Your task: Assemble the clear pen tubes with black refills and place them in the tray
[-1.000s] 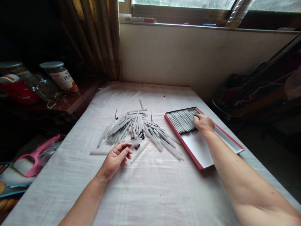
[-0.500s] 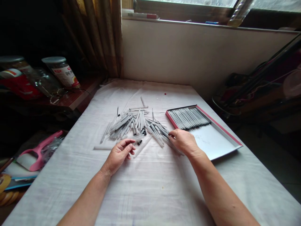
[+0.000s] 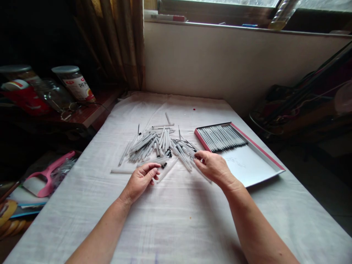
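A loose pile of clear plastic pen tubes and thin black refills (image 3: 156, 145) lies on a white cloth in the middle of the table. My left hand (image 3: 141, 179) rests at the pile's near edge, fingers curled together by a clear tube (image 3: 155, 161) and a small black piece. My right hand (image 3: 213, 167) is at the pile's right edge, fingertips pinched on a thin tube there. To the right a flat red-edged tray (image 3: 262, 167) holds a neat row of filled tubes (image 3: 222, 137) in its far half.
A white cloth (image 3: 176, 220) covers the table. At the left, a dark shelf carries jars (image 3: 73, 82) and a pink-handled tool (image 3: 46, 178) lies lower down. A wall and window sill stand behind; dark clutter lies at the right.
My right hand left the row of tubes in the tray and came back to the right edge of the pile. My left hand stayed by the pile's near edge.
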### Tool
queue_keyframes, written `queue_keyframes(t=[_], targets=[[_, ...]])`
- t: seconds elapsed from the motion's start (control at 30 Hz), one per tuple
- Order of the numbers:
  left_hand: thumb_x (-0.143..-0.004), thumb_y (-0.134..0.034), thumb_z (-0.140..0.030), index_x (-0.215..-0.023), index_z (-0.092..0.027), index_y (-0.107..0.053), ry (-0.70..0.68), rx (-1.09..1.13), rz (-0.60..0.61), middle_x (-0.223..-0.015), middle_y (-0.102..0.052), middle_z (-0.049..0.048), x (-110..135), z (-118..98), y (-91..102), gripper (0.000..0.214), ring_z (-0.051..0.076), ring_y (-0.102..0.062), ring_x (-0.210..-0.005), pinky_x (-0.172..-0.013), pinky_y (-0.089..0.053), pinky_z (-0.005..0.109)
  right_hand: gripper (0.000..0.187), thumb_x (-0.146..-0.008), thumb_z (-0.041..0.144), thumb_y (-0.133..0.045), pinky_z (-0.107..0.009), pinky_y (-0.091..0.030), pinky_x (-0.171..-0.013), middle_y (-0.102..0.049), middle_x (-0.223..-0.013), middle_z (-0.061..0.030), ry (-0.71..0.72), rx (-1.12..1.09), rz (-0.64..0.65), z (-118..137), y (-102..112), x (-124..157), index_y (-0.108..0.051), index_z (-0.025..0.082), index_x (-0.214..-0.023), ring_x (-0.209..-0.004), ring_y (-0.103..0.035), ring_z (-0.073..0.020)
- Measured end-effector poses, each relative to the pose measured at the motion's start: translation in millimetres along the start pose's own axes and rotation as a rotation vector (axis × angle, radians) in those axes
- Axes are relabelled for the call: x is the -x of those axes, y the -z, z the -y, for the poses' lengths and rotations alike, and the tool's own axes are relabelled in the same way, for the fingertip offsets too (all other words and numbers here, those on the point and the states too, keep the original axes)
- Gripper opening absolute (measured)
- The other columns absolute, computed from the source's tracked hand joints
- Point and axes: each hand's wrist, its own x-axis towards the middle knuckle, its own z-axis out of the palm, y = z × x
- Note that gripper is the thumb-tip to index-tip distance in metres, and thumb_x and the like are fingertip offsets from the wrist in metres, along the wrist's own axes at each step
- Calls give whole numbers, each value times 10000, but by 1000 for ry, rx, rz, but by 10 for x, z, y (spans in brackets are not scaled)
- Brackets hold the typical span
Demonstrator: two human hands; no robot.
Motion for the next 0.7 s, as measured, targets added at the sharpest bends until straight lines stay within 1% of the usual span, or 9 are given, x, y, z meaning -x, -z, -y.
queue_keyframes(t=[0.07, 0.13, 0.23, 0.3, 0.4, 0.47, 0.53, 0.6, 0.7], targets=[[-748, -695, -499, -965, -150, -709, -37, -68, -13, -772, -694, 66, 6, 39, 0, 411, 159, -624, -652, -491, -462, 218, 206, -844, 290, -561, -256, -442, -629, -743, -894, -29, 107, -138, 15, 101, -30, 45, -732, 251, -951, -681, -641, -162], [-810, -648, -451, -1039, -161, -695, -168, -179, -91, -862, -703, 80, 19, 82, 4, 372, 169, -642, -698, -507, -479, 228, 209, -856, 272, -557, -246, -450, -642, -736, -893, -34, 212, -229, 30, 204, -96, 84, -740, 245, -953, -684, -641, -152], [-864, -614, -344, -1141, -202, -659, -540, -465, -229, -1122, -663, 104, 46, 119, 17, 314, 205, -651, -939, -714, -541, 300, 205, -876, 258, -557, -239, -449, -657, -718, -867, -43, 340, -298, 41, 341, -201, 135, -747, 232, -949, -687, -634, -141], [-875, -614, -302, -1174, -219, -645, -746, -696, -235, -1228, -625, 110, 62, 118, 21, 311, 234, -605, -1098, -894, -507, 373, 205, -888, 262, -561, -231, -448, -652, -707, -868, -46, 413, -353, 65, 410, -235, 155, -744, 226, -972, -676, -622, -130], [-907, -578, -296, -1126, -219, -660, -863, -952, -172, -1046, -709, 77, 74, 102, 17, 247, 220, -646, -988, -905, -491, 386, 208, -901, 294, -561, -225, -454, -662, -705, -857, -44, 485, -469, 104, 431, -215, 125, -742, 218, -970, -691, -626, -128], [-932, -536, -307, -1048, -205, -674, -862, -1020, -152, -884, -734, 50, 75, 103, 19, 207, 198, -670, -837, -817, -510, 346, 234, -910, 332, -544, -230, -462, -674, -714, -827, -35, 444, -541, 111, 356, -174, 44, -742, 211, -933, -712, -640, -139], [-950, -498, -319, -1012, -193, -669, -835, -1018, -168, -871, -744, 52, 72, 118, 29, 222, 192, -683, -791, -760, -519, 314, 283, -921, 365, -507, -237, -468, -676, -722, -803, -30, 304, -546, 70, 210, -134, -82, -739, 203, -906, -723, -650, -153], [-959, -473, -318, -1042, -187, -657, -792, -984, -196, -919, -750, 64, 67, 139, 40, 241, 191, -697, -801, -737, -528, 295, 291, -912, 375, -504, -254, -466, -690, -732, -830, -39, 97, -397, -40, 36, -113, -227, -740, 204, -908, -740, -655, -171], [-957, -463, -286, -1111, -184, -636, -737, -914, -219, -935, -747, 70, 53, 169, 39, 253, 189, -705, -816, -744, -541, 287, 247, -868, 344, -542, -283, -459, -726, -735, -1000, -59, -76, -46, -60, -153, -126, -422, -753, 235, -936, -849, -666, -213]])
